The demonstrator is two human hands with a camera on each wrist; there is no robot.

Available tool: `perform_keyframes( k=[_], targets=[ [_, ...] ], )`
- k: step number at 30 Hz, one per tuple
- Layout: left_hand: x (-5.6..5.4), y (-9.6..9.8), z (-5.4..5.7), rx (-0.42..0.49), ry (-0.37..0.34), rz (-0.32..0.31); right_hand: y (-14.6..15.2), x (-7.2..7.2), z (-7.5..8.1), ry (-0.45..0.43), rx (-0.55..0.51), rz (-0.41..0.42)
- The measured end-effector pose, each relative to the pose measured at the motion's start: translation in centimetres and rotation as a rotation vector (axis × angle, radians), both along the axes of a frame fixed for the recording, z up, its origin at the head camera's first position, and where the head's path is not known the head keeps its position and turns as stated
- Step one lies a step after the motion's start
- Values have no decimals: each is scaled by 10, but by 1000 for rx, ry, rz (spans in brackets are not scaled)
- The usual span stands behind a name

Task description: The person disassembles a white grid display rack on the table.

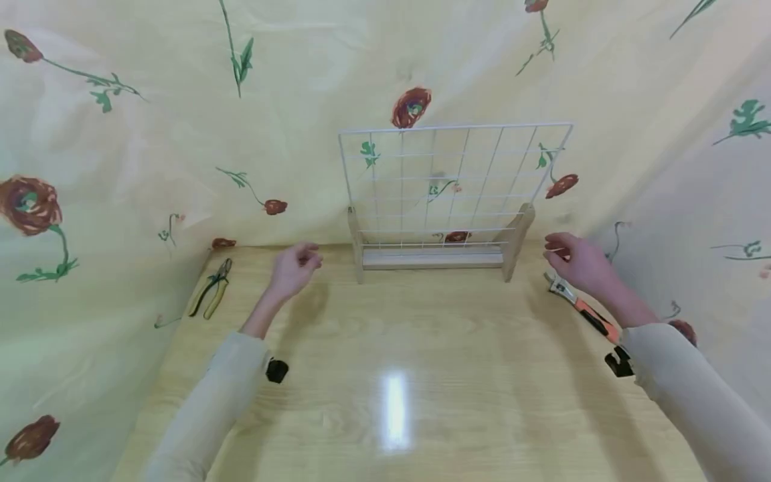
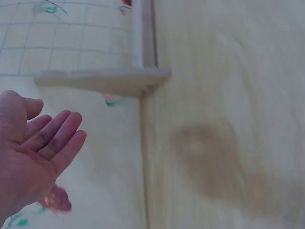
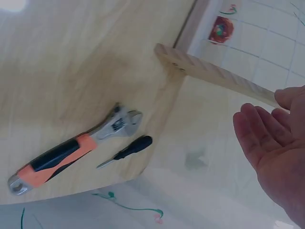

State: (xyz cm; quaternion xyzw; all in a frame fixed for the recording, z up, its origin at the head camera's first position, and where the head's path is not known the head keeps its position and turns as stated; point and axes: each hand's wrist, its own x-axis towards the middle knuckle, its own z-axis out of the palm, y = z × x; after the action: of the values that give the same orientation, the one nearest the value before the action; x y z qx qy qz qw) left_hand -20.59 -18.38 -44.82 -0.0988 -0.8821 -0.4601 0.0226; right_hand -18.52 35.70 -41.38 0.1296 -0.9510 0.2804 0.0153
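I have my left hand (image 1: 295, 269) and right hand (image 1: 578, 263) raised on either side of the rack (image 1: 432, 258), fingers (image 2: 66, 148) relaxed and slightly bent. Its white wire grid (image 1: 442, 198) stands in flat wooden feet (image 1: 517, 242) at the far edge of the tabletop (image 1: 337, 375). Yellow-handled pliers (image 1: 220, 274) lie left; an orange-black wrench (image 3: 74, 152) and dark screwdriver (image 3: 133, 147), right.

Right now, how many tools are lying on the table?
3: pliers at the left, an adjustable wrench at the right, and a small screwdriver beside the wrench. Others may be hidden.
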Motion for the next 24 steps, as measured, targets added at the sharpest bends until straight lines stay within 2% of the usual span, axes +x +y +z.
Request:
perform_keyframes(
  k=[1, 5, 9, 13, 17, 24],
  targets=[
    [-9, 9, 5, 31, 8, 3, -1, -6, 4, 31, -32, -13],
    [-33, 39, 13, 102, -23, -12, -2, -24, 8, 95, -111, -56],
    [-49, 54, 15, 123, -55, -37, -5, -39, 14, 72, -174, -56],
    [-54, 57, 16, 103, -96, -66, -10, -46, 18, -6, -197, -33],
    [-60, 58, 17, 94, -102, -99, -14, -52, 22, -48, -205, -23],
    [-71, 58, 17, 107, -104, -82, -18, -67, 19, -117, -237, -19]
  ],
)
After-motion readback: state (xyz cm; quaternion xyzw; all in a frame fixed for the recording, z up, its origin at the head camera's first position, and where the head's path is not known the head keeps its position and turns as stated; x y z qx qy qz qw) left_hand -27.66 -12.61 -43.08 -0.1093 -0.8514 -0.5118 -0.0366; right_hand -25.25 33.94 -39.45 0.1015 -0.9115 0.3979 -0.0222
